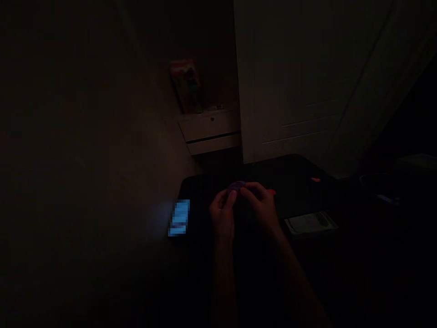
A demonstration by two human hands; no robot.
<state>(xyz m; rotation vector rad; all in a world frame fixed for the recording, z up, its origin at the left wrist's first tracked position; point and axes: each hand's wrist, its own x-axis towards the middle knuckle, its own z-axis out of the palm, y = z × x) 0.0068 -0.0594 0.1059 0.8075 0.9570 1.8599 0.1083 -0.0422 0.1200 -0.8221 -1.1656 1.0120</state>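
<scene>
Grip: my left hand (pixel 222 212) and right hand (pixel 264 207) both pinch a small, purple, curved-edged piece (pixel 235 186), material too dark to tell, above the black, round-cornered tabletop (pixel 293 169); glowing blue rectangular screen (pixel 180 216) leftward.

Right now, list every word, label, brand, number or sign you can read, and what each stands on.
No text can be read.
Lit screen: pixelated, unreadable.
Red-topped item above the drawers: too dark and blurred.
Pale item, lower right: too dark.
Purple item in left hand and right hand: no lettering discernible.
</scene>
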